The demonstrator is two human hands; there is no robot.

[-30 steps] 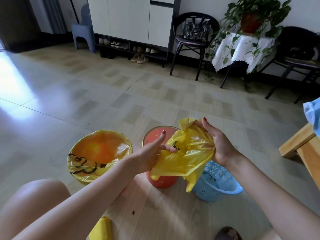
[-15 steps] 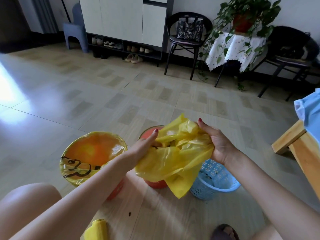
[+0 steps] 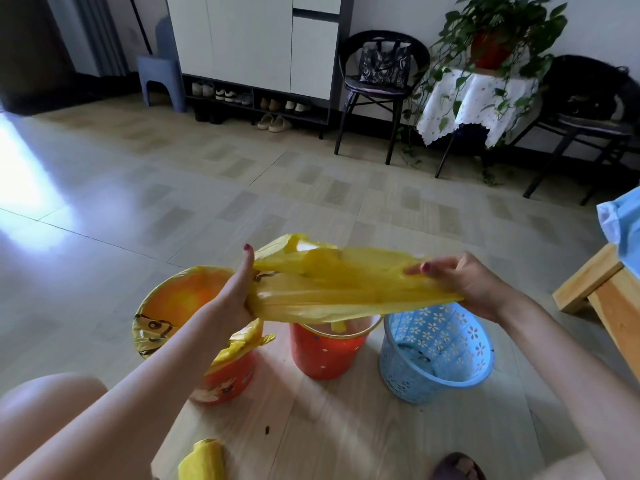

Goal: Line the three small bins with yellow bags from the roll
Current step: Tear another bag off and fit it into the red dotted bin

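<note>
While stretched wide between both hands, yellow bag [image 3: 346, 289] held above the orange bin [image 3: 327, 348], just clear of its rim. Left hand [image 3: 239, 292] gripping the bag's left end, fingers curled round gathered film, thumb raised. Right hand [image 3: 464, 282] pinching the bag's right end, fingers bent over the edge. Three small bins standing in a row on the floor [image 3: 207, 195] below the hands. Left: lined bin [image 3: 166, 313], already fitted with a yellow bag folded over its rim, partly hidden behind the left forearm. Middle: orange bin with white dots, unlined. Right: blue perforated basket [image 3: 436, 355], unlined, just beside the orange bin. Near edge, left of centre: roll of yellow bags [image 3: 202, 460] lying on the floor. Right edge: wooden bench [image 3: 595, 282] with blue cloth [image 3: 623, 226] on top. Far side: white cabinet [image 3: 249, 39] with shoes beneath, black chair [image 3: 377, 88], potted plant [image 3: 491, 32] on a small covered table.
</note>
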